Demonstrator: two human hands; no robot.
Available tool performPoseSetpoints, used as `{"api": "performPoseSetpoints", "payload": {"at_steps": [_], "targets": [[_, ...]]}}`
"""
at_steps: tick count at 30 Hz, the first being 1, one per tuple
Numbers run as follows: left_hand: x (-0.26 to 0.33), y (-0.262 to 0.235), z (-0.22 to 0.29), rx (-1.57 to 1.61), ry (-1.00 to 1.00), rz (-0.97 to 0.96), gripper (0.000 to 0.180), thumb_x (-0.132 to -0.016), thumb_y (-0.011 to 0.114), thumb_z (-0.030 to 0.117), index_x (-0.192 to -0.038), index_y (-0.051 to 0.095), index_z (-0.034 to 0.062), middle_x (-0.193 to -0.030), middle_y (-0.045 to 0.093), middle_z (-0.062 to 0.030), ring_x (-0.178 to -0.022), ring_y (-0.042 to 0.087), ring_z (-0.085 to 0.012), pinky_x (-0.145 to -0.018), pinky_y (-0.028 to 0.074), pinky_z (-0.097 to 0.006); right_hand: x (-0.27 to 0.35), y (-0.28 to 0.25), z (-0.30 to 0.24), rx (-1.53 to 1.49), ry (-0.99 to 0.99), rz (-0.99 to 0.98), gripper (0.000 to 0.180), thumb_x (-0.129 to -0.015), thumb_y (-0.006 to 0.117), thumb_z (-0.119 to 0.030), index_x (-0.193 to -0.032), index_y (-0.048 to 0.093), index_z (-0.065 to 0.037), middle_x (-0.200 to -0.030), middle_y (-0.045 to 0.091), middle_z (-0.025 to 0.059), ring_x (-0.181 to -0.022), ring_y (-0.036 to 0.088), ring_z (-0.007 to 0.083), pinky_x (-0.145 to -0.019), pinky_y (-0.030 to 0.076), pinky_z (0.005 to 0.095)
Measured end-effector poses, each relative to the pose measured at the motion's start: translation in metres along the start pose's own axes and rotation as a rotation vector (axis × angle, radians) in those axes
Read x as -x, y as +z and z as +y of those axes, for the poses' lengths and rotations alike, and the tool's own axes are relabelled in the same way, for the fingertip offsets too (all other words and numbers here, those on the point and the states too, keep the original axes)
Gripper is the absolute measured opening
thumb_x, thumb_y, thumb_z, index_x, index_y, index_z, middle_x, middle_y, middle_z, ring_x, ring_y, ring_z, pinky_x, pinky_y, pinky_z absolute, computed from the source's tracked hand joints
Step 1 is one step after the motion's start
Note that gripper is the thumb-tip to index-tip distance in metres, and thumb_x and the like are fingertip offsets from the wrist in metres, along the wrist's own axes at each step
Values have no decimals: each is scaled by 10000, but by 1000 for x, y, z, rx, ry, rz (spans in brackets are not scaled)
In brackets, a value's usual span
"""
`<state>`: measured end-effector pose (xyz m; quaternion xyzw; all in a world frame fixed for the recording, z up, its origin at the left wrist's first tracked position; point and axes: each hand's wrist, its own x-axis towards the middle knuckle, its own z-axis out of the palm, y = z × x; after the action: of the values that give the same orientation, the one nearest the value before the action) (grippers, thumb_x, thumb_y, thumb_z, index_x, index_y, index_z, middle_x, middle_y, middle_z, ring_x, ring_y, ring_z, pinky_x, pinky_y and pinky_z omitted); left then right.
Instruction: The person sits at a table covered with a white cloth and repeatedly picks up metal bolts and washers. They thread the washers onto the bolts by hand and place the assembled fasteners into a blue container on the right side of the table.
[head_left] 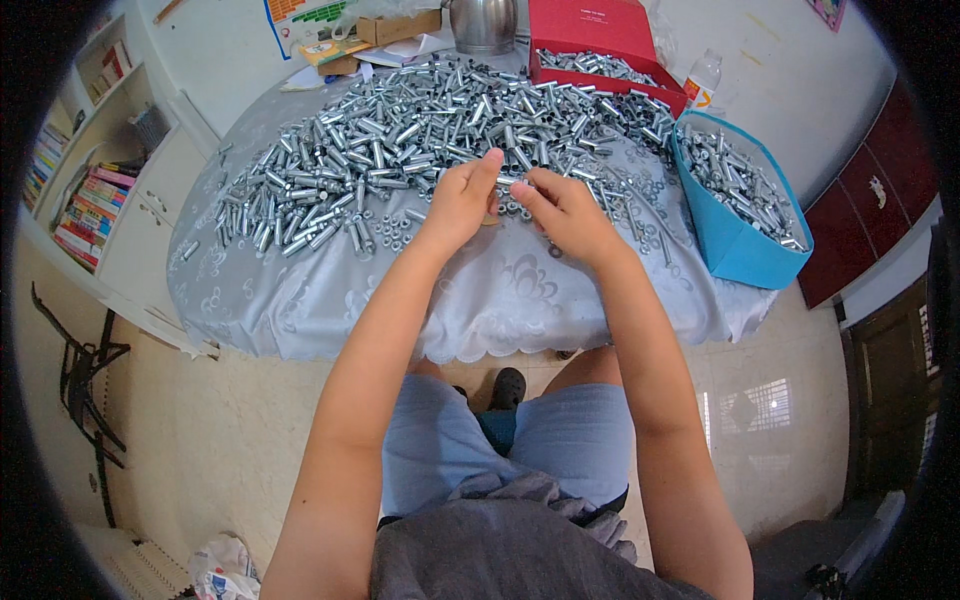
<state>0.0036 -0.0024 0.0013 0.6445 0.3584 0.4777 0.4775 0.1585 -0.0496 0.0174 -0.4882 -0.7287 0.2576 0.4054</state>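
My left hand (462, 205) and my right hand (568, 212) are close together above the near edge of a big heap of silvery metal expansion bolts (380, 145). Both hands are closed, thumbs up and fingers curled inward. Whatever they pinch is mostly hidden by the fingers and blends with the shiny metal behind. A small yellowish edge shows just under my left hand. Loose nuts (392, 232) lie on the cloth to the left of my hands. More small nuts and thin bolts (665, 246) are scattered to the right.
A grey patterned tablecloth (300, 300) covers the round table. At the right edge stands a blue fabric bin (745, 255) full of bolts. Behind it are an open red box (590, 35) with more metal parts and a plastic bottle (703, 78). A steel pot (483, 25) stands at the back.
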Motion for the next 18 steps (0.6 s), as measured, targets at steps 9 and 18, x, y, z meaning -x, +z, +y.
{"api": "performPoseSetpoints", "payload": {"at_steps": [9,18], "targets": [[10,-3,19,13,-208,-295,378,-822,538,344,-552,486,85,-462,447,-7,-399,399,-79,-409,311,-220,-9,-8,8,-437,-88,250,281,-884,463,-267,-775,552,-23,-534,446,-6,-479,407,55,-448,326,212],[-9,-28,8,807,-263,-247,614,-800,369,618,-893,533,34,-600,459,30,-525,410,-77,-479,331,-201,-10,-8,3,-491,-74,336,313,-900,434,-276,-813,565,-5,-514,440,-10,-459,400,53,-433,320,207]]}}
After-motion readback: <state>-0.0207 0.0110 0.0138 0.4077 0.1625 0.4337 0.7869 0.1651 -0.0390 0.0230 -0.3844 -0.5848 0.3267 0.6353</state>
